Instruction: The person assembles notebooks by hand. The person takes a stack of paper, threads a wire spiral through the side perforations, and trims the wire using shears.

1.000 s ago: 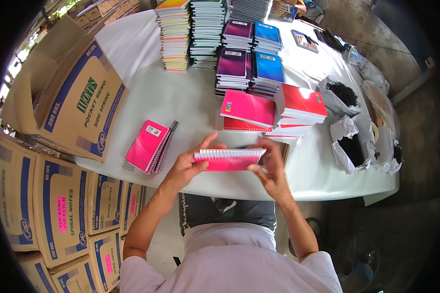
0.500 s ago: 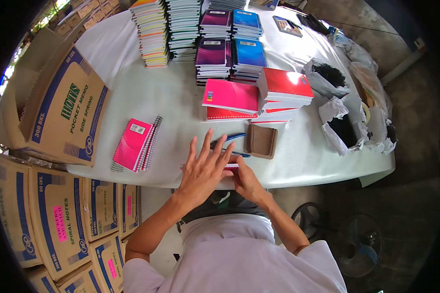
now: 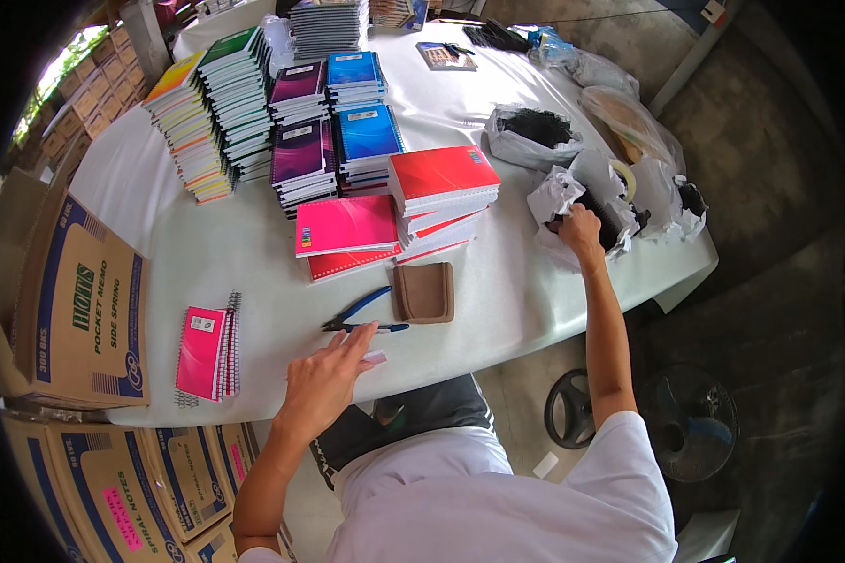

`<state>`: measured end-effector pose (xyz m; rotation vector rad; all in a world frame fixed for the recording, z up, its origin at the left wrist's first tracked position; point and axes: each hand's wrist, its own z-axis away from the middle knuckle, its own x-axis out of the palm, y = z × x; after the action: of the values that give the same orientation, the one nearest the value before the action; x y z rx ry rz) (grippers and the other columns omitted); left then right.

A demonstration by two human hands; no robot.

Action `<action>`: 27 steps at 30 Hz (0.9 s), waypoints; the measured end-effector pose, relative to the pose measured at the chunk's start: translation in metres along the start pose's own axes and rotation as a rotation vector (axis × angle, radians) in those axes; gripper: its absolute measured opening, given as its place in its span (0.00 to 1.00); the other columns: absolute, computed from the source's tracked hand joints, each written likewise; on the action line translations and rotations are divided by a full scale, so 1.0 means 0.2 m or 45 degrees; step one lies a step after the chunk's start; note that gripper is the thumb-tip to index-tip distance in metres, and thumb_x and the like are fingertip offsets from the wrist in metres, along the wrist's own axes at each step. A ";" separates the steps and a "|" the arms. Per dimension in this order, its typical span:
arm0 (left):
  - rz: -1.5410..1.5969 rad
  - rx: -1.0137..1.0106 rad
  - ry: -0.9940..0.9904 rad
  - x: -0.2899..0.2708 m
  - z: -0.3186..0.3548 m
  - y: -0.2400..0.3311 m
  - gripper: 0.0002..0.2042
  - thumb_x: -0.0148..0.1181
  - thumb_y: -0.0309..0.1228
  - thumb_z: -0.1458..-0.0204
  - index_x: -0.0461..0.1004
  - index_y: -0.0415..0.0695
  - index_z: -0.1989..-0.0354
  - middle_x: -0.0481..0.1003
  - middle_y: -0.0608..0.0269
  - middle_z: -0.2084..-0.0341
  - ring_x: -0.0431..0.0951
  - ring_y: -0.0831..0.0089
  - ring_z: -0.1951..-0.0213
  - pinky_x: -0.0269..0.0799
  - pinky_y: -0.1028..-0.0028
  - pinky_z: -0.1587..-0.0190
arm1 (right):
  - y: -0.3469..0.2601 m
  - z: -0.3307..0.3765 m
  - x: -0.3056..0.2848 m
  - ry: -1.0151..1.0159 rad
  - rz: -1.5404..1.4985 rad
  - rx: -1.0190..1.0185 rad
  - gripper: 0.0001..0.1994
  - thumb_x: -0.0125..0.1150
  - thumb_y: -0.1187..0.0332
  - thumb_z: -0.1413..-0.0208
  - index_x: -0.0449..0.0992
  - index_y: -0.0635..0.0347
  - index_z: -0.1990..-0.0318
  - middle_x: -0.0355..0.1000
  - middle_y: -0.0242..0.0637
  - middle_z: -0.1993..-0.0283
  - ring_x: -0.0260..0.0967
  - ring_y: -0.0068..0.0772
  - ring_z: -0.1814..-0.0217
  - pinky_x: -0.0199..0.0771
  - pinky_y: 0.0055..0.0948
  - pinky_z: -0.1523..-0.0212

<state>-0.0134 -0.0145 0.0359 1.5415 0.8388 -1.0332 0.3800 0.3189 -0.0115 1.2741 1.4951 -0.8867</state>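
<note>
Spirals [image 3: 599, 218], black, in an open white bag [image 3: 554, 202] at the table's right edge: right hand [image 3: 580, 230] is in the bag mouth, fingers curled around the black coils, though whether any one coil is actually pinched cannot be told. Left hand [image 3: 329, 380] lies flat and open near the front edge of the white table [image 3: 253, 263], fingers spread, pressing down a pale sheaf [image 3: 374, 357] of which only a corner shows. Blue-handled pliers [image 3: 359, 317] lie just beyond the left fingertips; a brown pad [image 3: 423, 292] sits just right of them. Pink notebooks [image 3: 207, 352], spiral-bound, stand stacked at the left edge, beside a printed carton [image 3: 80, 314]. Further back: pink [image 3: 345, 225] and red [image 3: 441, 178] cover stacks, then purple, blue and multicoloured piles. Step judged: fetching a binding coil while the loose block is held in place. Next move judged to call for drawing a single coil free of the tangle without dragging the bag off the edge, then bringing it across to the left hand.
</note>
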 end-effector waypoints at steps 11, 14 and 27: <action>-0.089 -0.007 0.117 0.04 0.00 -0.02 0.32 0.61 0.44 0.45 0.62 0.48 0.33 0.79 0.51 0.54 0.80 0.49 0.52 0.78 0.56 0.63 | 0.05 -0.01 -0.19 0.241 -0.228 0.055 0.09 0.61 0.64 0.44 0.81 0.59 0.65 0.77 0.52 0.64 0.76 0.57 0.60 0.73 0.49 0.61; -0.038 0.046 0.192 0.05 -0.01 -0.03 0.31 0.61 0.45 0.45 0.63 0.48 0.34 0.79 0.50 0.56 0.80 0.49 0.53 0.78 0.56 0.63 | 0.10 -0.04 -0.19 0.370 -0.321 0.047 0.08 0.61 0.66 0.43 0.80 0.60 0.63 0.77 0.52 0.62 0.75 0.56 0.58 0.73 0.48 0.60; -0.029 -0.039 0.154 0.04 -0.02 -0.01 0.28 0.59 0.44 0.44 0.64 0.46 0.36 0.76 0.53 0.48 0.76 0.48 0.47 0.73 0.53 0.50 | -0.53 0.25 -0.60 0.697 -0.743 -0.624 0.18 0.62 0.85 0.56 0.81 0.57 0.56 0.76 0.39 0.58 0.72 0.43 0.57 0.73 0.38 0.59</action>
<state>-0.0122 -0.0107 0.0285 1.5837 0.9532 -0.9462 0.2873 0.2164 0.0825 0.7401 2.4155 -0.4682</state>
